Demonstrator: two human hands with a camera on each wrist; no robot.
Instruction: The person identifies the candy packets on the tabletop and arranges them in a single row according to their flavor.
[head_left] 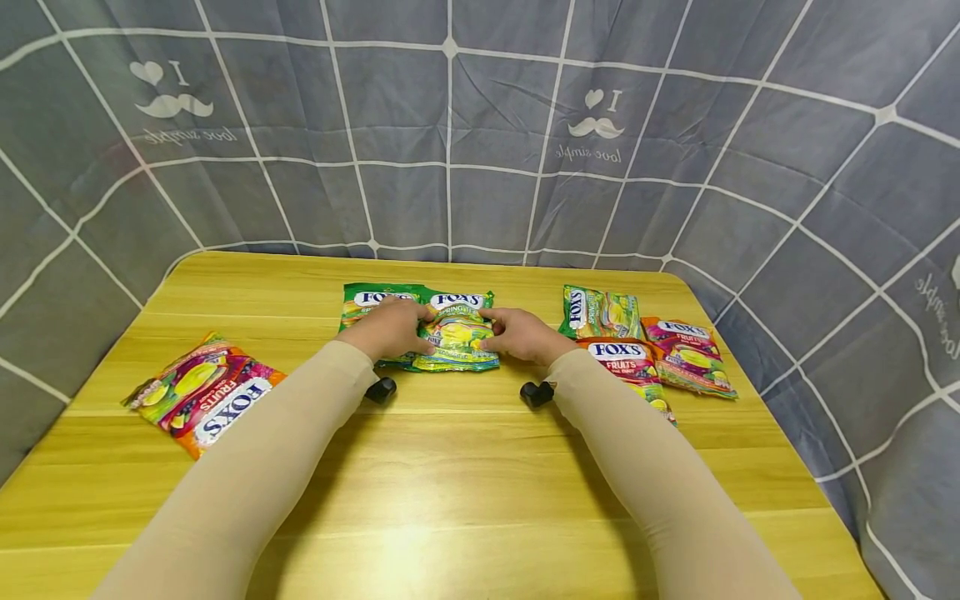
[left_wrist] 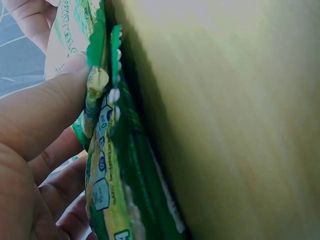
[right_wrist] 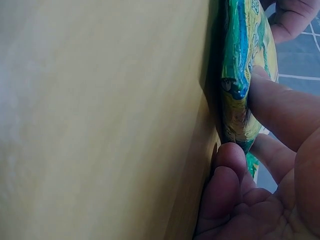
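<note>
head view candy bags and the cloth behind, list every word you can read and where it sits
"FOX'S" on the green plastic candy bag held by both hands.
"FOX'S" on the second green bag beneath it.
"FOX'S FRUITS" on the orange-red bag at left.
"FOX'S FRUITS" on the red bag at right.
"I love simple" on the grey gridded cloth.
Smaller print is too blurred.

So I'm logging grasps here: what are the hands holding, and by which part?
Both hold the top green candy bag: left hand pinches its left edge, right hand its right edge, on the table.
</note>
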